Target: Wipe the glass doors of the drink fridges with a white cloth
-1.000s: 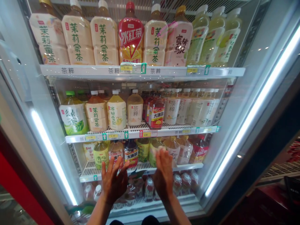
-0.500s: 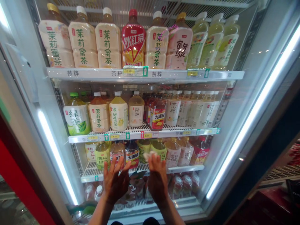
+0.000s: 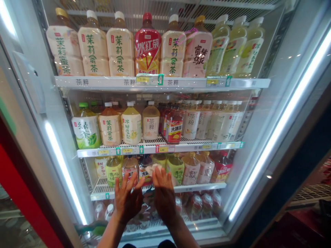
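Crumpled white cloth (image 3: 150,168) lay at the fingertips of the right hand (image 3: 164,196), in front of the lower row of bottles and seemingly on the near side of the cooler's glass door (image 3: 155,93). That hand was nearly flat, its fingers straight and fairly close together, presumably to keep the cloth against the pane; whether they pinched it or only pressed on it, I could not tell. The left hand (image 3: 128,198) stood just beside it with fingers spread, holding nothing visible, perhaps braced on the glass, though contact could not be made out.

Behind the pane, the jasmine honey tea bottles (image 3: 92,51), the red iced tea bottle (image 3: 147,48) and the peach oolong bottle (image 3: 198,51) stood upright on the top shelf (image 3: 193,83), labels outward, probably to be read through the door. Yellow price tags (image 3: 162,149) sat along the shelf edges, likely for the same reason.

The cloth and right hand partly covered a dark-labelled iced tea bottle (image 3: 144,175) on the lower shelf (image 3: 207,187). The bottom-row bottles (image 3: 196,203) were dim and half hidden by the hands, and the cloth's underside and exact material could not be judged.
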Motion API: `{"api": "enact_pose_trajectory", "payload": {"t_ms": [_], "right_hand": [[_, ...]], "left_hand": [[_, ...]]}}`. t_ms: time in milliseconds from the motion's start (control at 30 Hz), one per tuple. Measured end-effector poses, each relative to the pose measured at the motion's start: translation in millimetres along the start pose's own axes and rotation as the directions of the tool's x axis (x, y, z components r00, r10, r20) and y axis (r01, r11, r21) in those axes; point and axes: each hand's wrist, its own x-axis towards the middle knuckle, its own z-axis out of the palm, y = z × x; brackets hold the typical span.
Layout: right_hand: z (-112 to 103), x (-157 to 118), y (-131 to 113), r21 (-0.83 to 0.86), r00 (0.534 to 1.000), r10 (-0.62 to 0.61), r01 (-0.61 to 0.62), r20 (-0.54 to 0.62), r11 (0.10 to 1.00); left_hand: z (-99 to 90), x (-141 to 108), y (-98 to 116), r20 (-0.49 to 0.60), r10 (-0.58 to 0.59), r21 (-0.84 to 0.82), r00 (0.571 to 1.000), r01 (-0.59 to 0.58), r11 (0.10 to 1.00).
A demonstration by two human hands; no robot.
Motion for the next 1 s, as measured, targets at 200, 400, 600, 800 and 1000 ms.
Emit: {"api": "enact_pose_trajectory", "payload": {"t_ms": [200,400,600,800,1000], "right_hand": [[-13.6,12.0,30.6,-0.012,0.982,0.159,-0.161,-0.101,0.987],[5.1,-37.0,1.4,-0.057,0.999,0.031,-0.03,0.017,0.998],[8.1,34.1,5.2,-0.048,0.983,0.05,-0.059,-0.175,0.997],[10.2,-42.0,-6.3,-0.047,1.0,0.001,-0.002,-0.015,0.999],[8.5,28.0,9.2,-0.062,0.985,0.019,-0.03,-0.172,0.998]], "left_hand": [[1.1,1.8,0.8,-0.03,-0.017,-0.026,0.999,0.016,1.0],[1.7,-1.3,-0.2,-0.015,-0.016,-0.047,1.0,0.015,0.999],[2.4,-3.0,-0.5,-0.013,-0.027,-0.054,1.0,0.026,0.998],[2.4,-3.0,0.6,-0.011,-0.029,-0.059,1.0,0.028,0.998],[4.9,-5.4,-0.9,-0.017,-0.035,-0.062,0.999,0.034,0.997]]}}
